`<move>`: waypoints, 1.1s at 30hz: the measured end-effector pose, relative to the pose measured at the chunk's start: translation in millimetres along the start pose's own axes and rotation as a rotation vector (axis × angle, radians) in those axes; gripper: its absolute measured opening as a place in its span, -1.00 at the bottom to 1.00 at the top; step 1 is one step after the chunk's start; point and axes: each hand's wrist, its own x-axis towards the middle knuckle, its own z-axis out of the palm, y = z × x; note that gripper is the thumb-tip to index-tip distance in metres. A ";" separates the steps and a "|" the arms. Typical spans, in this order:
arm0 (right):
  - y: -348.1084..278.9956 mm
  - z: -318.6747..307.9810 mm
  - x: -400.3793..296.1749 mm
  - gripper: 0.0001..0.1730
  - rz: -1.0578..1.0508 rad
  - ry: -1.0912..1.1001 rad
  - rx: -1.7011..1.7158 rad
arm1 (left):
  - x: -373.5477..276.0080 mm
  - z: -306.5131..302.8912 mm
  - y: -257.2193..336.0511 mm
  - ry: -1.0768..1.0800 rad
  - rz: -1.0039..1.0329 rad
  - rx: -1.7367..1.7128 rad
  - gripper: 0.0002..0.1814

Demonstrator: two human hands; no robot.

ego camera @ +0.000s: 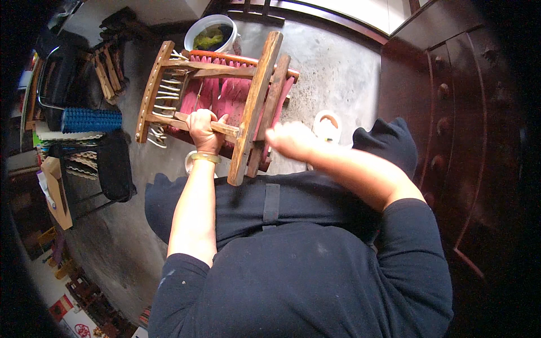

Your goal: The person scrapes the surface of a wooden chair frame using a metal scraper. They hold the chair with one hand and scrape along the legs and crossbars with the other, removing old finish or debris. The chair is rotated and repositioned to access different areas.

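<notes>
In front of my lap is a small folding wooden stool frame (255, 105), tilted above the floor. Pink fabric strips (228, 95) stretch across it, and whitish cords (168, 95) run from a curved studded rail (155, 91) at its left. My left hand (207, 129), with a pale bangle at the wrist, is wrapped around one of the wooden crossbars (226, 128). Motion blurs my right hand (289, 137), a curled fist beside the frame's right end. It is close to a pink strip there; whether it holds anything is unclear.
A white bucket (233, 41) with dark contents and a green item stands behind the frame. Dark wooden drawers (439, 122) line the right side. At left are a blue knobbed roller (91, 120), a black stool (114, 164) and wood pieces (107, 76). Concrete floor (325, 63) shows between.
</notes>
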 end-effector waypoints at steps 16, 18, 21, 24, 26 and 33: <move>34.4 -2.0 3.4 -0.85 0.101 0.209 -0.007 | 2.9 -0.5 1.6 0.000 0.007 -0.021 -0.62; 6.9 -1.7 -13.2 -0.80 0.013 0.030 0.102 | 1.5 -0.9 1.0 -0.001 0.006 -0.015 -0.62; 17.4 3.9 -2.0 -0.74 0.092 0.069 0.080 | 2.4 -1.3 0.8 -0.006 0.004 -0.015 -0.62; 33.1 1.2 11.5 -0.72 0.184 0.120 0.092 | 8.4 -0.3 2.5 -0.018 0.013 -0.008 -0.61; 23.4 -0.5 5.2 -0.72 0.143 0.119 0.102 | 0.3 -2.1 -3.5 -0.025 0.022 -0.008 -0.62; 45.8 -21.5 17.4 -0.74 0.262 0.170 0.201 | 6.7 -3.0 2.8 -0.014 0.005 -0.005 -0.61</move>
